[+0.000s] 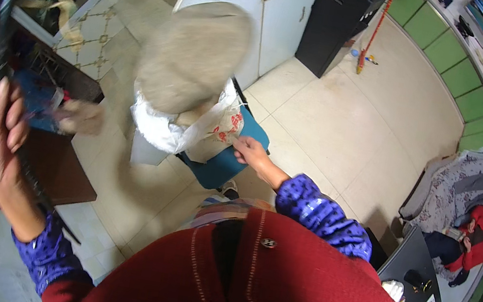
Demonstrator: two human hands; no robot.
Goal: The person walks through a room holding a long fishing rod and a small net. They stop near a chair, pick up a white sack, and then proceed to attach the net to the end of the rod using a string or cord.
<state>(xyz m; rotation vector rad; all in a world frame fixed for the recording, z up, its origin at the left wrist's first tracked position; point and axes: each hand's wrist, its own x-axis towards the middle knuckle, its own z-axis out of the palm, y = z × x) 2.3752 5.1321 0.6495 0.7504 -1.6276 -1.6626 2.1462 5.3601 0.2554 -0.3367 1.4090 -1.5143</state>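
Note:
A large round grey-beige pad point(197, 49), cushion-like and smeared by motion, is over the mouth of a white bag point(160, 125) with red print. The bag sits on a teal chair seat point(219, 173), and what else it holds is mostly hidden. My right hand point(252, 154) pinches the bag's right edge between thumb and fingers. Far to the left, my left hand point(4, 135) is raised beside a dark strip, its fingers partly bent and nothing visible in them. A blurred beige-brown thing point(81, 117) shows to the right of that hand.
A dark brown tabletop point(55, 169) lies at the left. Beyond the chair stand a white cabinet point(284, 22) and a black box-shaped unit point(337, 24). An orange-handled broom point(369, 45) leans nearby. A person in red point(481, 230) sits at the far right, past a dark desk point(415, 270).

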